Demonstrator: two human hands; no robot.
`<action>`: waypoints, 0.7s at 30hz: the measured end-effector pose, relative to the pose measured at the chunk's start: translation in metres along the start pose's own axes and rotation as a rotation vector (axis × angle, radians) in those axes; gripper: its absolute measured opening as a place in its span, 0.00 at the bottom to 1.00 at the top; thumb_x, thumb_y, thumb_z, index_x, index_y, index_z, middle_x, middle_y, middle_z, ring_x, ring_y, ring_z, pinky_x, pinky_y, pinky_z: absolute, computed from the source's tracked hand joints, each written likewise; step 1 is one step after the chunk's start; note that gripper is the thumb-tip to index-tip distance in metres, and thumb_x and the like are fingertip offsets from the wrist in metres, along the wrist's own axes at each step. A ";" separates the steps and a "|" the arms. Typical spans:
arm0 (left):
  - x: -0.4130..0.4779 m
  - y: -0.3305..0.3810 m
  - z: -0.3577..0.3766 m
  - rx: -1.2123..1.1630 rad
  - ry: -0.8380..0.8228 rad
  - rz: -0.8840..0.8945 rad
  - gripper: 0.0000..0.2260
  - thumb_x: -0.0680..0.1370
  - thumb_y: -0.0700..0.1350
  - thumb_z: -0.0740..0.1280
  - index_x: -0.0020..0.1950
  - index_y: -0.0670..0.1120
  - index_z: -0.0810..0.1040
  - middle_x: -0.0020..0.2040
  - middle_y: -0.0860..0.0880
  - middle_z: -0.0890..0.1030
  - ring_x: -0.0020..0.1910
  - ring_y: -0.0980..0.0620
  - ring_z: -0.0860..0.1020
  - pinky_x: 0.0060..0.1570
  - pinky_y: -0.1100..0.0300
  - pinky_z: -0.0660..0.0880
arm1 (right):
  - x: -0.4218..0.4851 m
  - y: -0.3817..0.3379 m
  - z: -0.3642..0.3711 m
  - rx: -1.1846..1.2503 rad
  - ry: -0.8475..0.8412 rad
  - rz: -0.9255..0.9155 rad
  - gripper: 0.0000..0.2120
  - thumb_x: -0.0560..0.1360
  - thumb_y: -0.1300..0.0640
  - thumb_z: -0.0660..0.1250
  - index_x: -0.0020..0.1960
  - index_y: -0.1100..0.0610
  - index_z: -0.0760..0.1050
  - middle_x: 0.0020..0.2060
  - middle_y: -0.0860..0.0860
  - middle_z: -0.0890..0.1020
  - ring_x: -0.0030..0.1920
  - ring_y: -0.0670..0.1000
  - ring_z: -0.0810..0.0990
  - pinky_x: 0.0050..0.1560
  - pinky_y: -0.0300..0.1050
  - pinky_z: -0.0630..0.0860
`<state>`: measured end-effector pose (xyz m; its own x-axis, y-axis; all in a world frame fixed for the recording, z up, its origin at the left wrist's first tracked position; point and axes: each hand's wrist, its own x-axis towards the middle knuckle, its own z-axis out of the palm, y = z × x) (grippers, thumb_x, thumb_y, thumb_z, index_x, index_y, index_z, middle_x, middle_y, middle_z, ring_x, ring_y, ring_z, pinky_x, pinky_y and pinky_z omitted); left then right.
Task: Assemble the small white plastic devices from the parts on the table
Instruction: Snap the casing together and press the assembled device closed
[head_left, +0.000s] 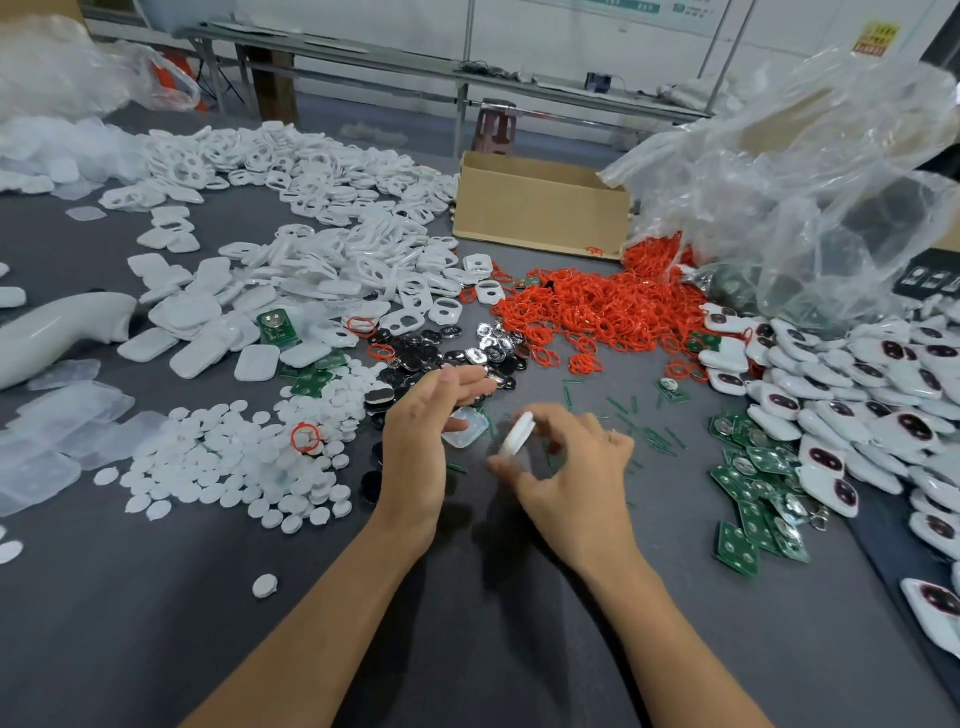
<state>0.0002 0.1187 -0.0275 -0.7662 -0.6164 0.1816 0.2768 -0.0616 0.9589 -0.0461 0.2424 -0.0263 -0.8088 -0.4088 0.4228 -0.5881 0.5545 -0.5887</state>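
Dozens of finished devices (831, 415) heaped at right edge of frame. Centre, head view: right hand (571, 467) pinching a white shell (517, 434) edge-on, left hand (421, 431) pinching a clear cover (467, 428) just beside it. Probably far from done: loose shells (322, 171) upper left, red rings (597, 306), green boards (753, 493) aplenty.

One cardboard box (540, 208), one stool (497, 127), perhaps hundreds of white shells (322, 218).
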 end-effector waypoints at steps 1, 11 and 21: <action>0.000 0.001 0.000 -0.005 -0.004 0.004 0.17 0.77 0.55 0.56 0.52 0.49 0.81 0.49 0.51 0.86 0.54 0.54 0.81 0.52 0.56 0.72 | 0.000 0.000 -0.001 0.040 0.053 -0.017 0.19 0.66 0.45 0.76 0.53 0.47 0.76 0.44 0.42 0.78 0.46 0.47 0.74 0.51 0.42 0.57; -0.002 0.003 0.000 0.002 -0.035 -0.033 0.13 0.77 0.53 0.61 0.55 0.49 0.80 0.49 0.50 0.85 0.52 0.53 0.80 0.49 0.59 0.73 | 0.001 -0.001 0.000 0.247 0.047 0.042 0.12 0.67 0.52 0.77 0.44 0.46 0.75 0.32 0.40 0.78 0.34 0.41 0.74 0.36 0.30 0.67; -0.002 0.002 0.000 -0.021 -0.066 -0.076 0.09 0.81 0.44 0.60 0.51 0.49 0.81 0.47 0.50 0.86 0.43 0.59 0.80 0.46 0.58 0.72 | 0.005 0.001 -0.001 0.757 -0.237 0.306 0.09 0.77 0.69 0.63 0.56 0.63 0.76 0.44 0.55 0.84 0.40 0.45 0.80 0.45 0.38 0.74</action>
<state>0.0025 0.1196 -0.0259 -0.8216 -0.5566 0.1231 0.2278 -0.1227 0.9659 -0.0511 0.2414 -0.0240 -0.8594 -0.5073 0.0640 -0.1127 0.0659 -0.9914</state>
